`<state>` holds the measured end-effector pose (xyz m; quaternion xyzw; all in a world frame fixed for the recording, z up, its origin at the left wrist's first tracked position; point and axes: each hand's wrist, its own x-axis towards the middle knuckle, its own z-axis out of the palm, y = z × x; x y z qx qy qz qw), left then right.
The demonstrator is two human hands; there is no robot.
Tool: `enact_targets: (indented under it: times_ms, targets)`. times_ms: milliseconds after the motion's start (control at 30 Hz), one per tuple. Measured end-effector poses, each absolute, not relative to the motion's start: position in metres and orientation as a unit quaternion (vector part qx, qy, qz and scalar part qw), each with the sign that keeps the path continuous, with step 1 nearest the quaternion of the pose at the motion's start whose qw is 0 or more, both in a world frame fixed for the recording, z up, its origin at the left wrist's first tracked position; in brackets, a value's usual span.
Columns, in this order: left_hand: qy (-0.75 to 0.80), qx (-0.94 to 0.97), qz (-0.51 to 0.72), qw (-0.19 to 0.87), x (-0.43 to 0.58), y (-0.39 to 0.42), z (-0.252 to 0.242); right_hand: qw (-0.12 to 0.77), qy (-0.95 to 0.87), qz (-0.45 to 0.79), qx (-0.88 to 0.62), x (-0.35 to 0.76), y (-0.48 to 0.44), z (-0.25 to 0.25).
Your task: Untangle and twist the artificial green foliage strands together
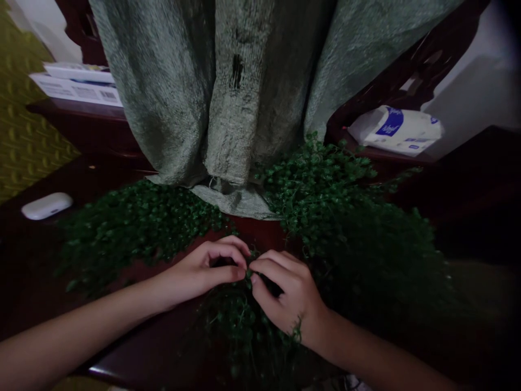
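My left hand [209, 266] and my right hand [285, 293] meet fingertip to fingertip over a dark wooden table [134, 347]. Both are curled in a pinch on a green leafy sprig [244, 315] that trails toward me under my right wrist. A flat pile of small green leaves [134, 228] lies to the left of my hands. A taller, bushier heap of the same greenery [350, 217] rises on the right, close behind my right hand.
A pale green curtain [228, 92] hangs behind the table, its hem resting on the tabletop. A white oblong case [46, 205] lies at the far left. A white and blue packet [396, 130] sits on a shelf at the right, and papers [77, 87] at the upper left.
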<state>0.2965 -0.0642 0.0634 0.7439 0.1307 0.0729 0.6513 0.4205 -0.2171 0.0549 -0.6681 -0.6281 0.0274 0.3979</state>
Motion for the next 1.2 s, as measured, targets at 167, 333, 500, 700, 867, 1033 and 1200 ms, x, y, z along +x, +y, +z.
enact_targets:
  times_ms: [167,333,500,700,867,1033,1200]
  targets:
    - [0.091,0.784,0.093,0.607,0.298,-0.069,0.057,0.341,-0.669,-0.031,-0.66,0.421,-0.219,0.057]
    - [0.103,0.799,0.13,0.578,0.297,-0.074,0.057,0.286,-0.698,-0.045,-0.655,0.423,-0.221,0.057]
    - [0.097,0.809,0.15,0.56,0.296,-0.074,0.056,0.258,-0.703,-0.058,-0.66,0.423,-0.22,0.056]
    - [0.081,0.818,0.131,0.554,0.297,-0.076,0.058,0.251,-0.702,-0.052,-0.665,0.421,-0.22,0.056]
    - [0.056,0.81,0.101,0.576,0.298,-0.085,0.059,0.256,-0.723,-0.063,-0.638,0.419,-0.222,0.054]
    - [0.017,0.795,0.11,0.596,0.295,-0.087,0.061,0.259,-0.751,-0.087,-0.601,0.421,-0.22,0.056]
    - [0.016,0.778,0.059,0.625,0.295,-0.081,0.067,0.253,-0.748,-0.107,-0.604,0.421,-0.221,0.057]
